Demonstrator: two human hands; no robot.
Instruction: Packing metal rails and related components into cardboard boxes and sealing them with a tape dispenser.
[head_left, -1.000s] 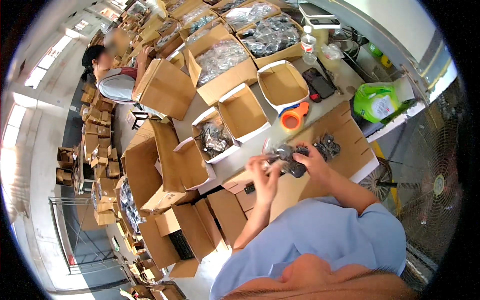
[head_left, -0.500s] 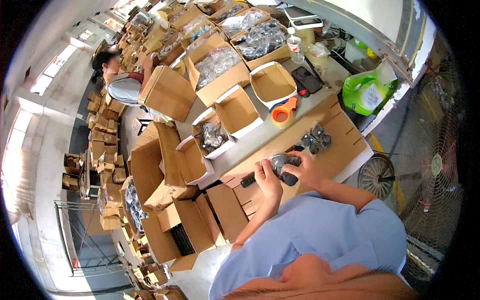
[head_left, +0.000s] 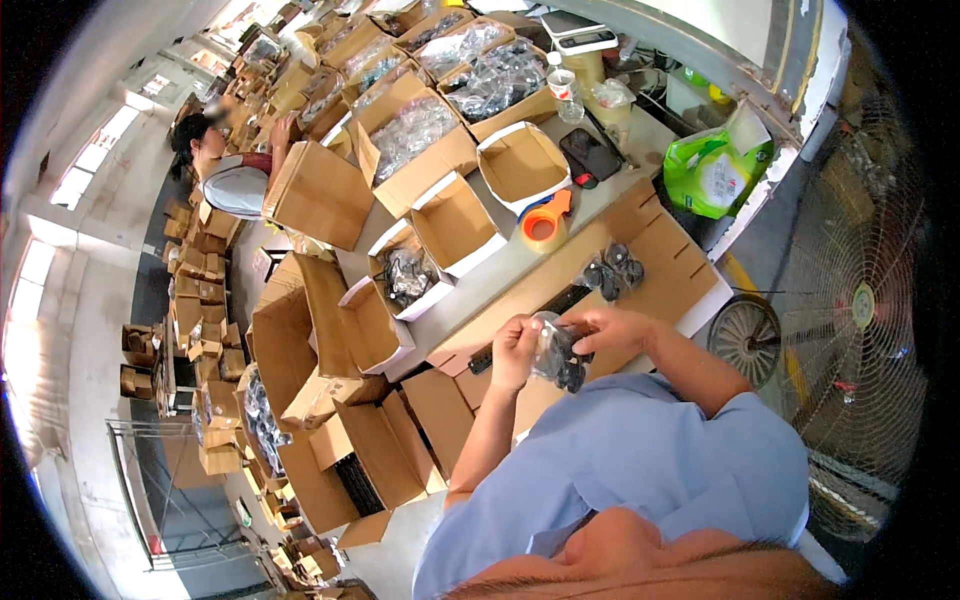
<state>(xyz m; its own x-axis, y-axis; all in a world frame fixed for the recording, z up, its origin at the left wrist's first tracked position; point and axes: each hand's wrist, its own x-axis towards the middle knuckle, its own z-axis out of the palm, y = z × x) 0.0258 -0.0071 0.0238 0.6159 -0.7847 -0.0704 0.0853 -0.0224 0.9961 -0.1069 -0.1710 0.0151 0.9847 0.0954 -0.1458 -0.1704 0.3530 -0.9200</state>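
Item one: we are holding a clear bag (head_left: 556, 352) of dark parts between both hands, above the near edge of the table (head_left: 500, 275) and over a flat cardboard sheet (head_left: 660, 270). Our left hand (head_left: 516, 350) is gripping the bag's left side with fingers curled around it; our right hand (head_left: 612, 328) is closing on its upper right edge, fingers pinching the plastic. Item two: more bagged dark parts (head_left: 612, 272) are lying on the cardboard sheet, just beyond our right hand and apart from it. Item three: an orange tape dispenser (head_left: 544, 223) is sitting on the table, farther out, beside the sheet. Item four: a black phone (head_left: 590, 155) is lying near an empty white-edged box (head_left: 520, 165). Item five: a second empty box (head_left: 455, 220) is standing beside a small box (head_left: 405, 275) that is holding dark cables. Item six: a green bag (head_left: 715, 175) is resting at the table's far right end. Item seven: large cartons (head_left: 420, 135) of bagged goods are lining the far side. Item eight: another person (head_left: 230, 175) is working at the far left, well apart from us. Item nine: a floor fan (head_left: 850, 310) is standing to our right.
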